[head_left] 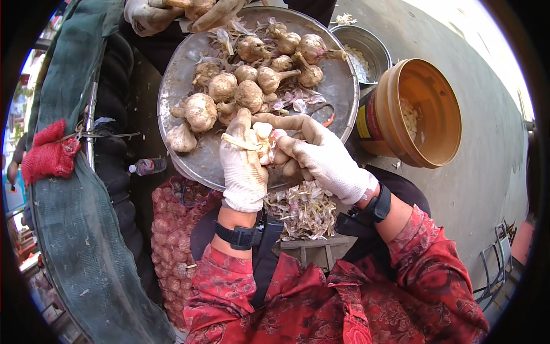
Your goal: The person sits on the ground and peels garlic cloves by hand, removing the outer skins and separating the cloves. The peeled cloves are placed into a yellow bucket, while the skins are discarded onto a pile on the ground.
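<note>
A partly broken-up garlic bulb (264, 142), with its pale stem pointing left, is between my two gloved hands. My left hand (245, 163) holds it from the stem side, over the near part of a round metal tray (206, 165). My right hand (316, 148) has its thumb and fingers at the cloves on the other side. Both gloves are white knit with soiled fingers. Whole garlic bulbs (249, 95) with dry roots and stems lie just beyond my hands. Loose purplish skins (300, 101) are scattered among them on the tray.
Another person's gloved hands (184, 15) hold a bulb at the tray's far edge. To the right stand an orange bucket (386, 112) and a metal pot (380, 45), both holding cloves. A red mesh sack of garlic (172, 258) and a plastic bottle (150, 166) are at left. Skins (303, 210) lie below.
</note>
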### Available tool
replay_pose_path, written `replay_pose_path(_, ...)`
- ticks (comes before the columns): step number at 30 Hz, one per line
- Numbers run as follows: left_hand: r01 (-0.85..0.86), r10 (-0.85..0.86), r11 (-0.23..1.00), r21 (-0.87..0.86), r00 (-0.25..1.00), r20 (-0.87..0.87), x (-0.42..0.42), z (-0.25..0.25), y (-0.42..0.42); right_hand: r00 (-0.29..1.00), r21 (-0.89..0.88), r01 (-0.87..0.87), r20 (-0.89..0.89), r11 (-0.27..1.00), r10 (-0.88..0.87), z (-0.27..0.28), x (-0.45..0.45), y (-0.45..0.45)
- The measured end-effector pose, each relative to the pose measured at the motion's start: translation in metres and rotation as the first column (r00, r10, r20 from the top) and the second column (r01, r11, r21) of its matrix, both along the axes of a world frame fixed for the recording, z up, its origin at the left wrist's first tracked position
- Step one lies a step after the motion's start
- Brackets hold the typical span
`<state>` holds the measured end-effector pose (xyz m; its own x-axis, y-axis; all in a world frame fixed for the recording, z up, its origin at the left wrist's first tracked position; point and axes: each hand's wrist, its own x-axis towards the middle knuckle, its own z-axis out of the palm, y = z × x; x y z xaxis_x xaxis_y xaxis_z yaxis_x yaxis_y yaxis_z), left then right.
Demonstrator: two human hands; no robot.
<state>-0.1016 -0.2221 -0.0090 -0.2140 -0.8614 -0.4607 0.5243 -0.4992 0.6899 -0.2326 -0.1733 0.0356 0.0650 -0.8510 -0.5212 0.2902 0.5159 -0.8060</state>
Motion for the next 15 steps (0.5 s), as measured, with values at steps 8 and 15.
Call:
replay_pose_path(8, 0.032, 0.03, 0.945, -0.325, 0.982, 0.185, -0.007, -0.001, 0.011, 0.97, 0.023, 0.045, 0.239, 0.999, -0.049, -0.022, -0.012, 0.004)
replay_pose_path(15, -0.007, 0.026, 0.982, -0.191, 0.995, 0.098, -0.005, 0.009, 0.007, 0.873, 0.155, 0.082, 0.466, 0.985, -0.146, -0.027, -0.017, 0.003)
